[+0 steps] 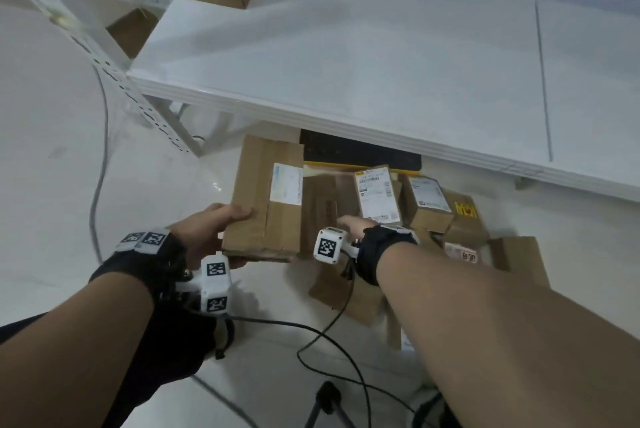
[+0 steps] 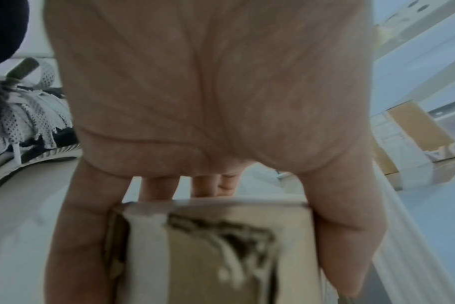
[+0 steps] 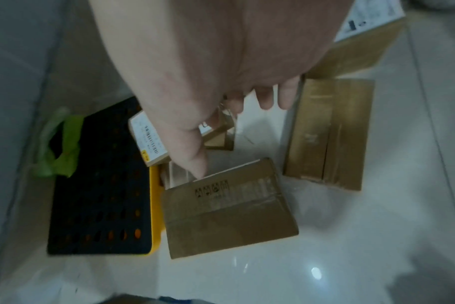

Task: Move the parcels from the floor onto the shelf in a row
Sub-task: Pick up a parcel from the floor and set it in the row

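Above the floor (image 1: pixel 62 136), below the shelf (image 1: pixel 346 56), a long box (image 1: pixel 266 199) is held at its near end by the left hand (image 1: pixel 211 230), thumb on top, fingers curled beneath. The right hand (image 1: pixel 353 221) reaches, fingers loosely spread and holding nothing, toward the remaining parcels (image 1: pixel 429 199). Stiff, taped cardboard is judged light and best gripped across opposite faces.

Right hand (image 3: pixel 221 61) above cardboard parcels (image 3: pixel 229 207).
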